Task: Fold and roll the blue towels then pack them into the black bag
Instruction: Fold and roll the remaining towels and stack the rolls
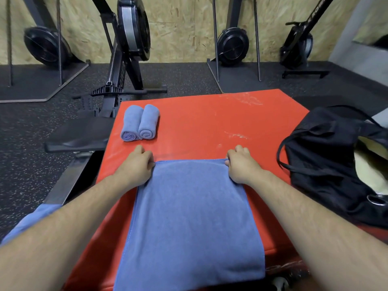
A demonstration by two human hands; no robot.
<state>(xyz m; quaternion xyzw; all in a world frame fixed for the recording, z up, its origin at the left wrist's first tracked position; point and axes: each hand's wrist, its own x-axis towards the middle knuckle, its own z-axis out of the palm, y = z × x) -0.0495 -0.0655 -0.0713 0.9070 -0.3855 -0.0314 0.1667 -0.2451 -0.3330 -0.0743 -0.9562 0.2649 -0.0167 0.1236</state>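
Observation:
A blue towel [190, 219] lies flat and folded on the red mat [210, 122], reaching from the mat's middle to its near edge. My left hand [136, 164] pinches the towel's far left corner. My right hand [241, 164] pinches its far right corner. Two rolled blue towels [139, 123] lie side by side at the mat's far left, apart from my hands. The black bag [327, 162] sits slumped on the mat's right side, with its straps loose and its opening facing right.
Black rowing machines [128, 45] stand on the dark speckled floor beyond the mat, one right against the mat's far left corner. A metal rail [67, 179] runs along the mat's left side. A wood-board wall closes the back.

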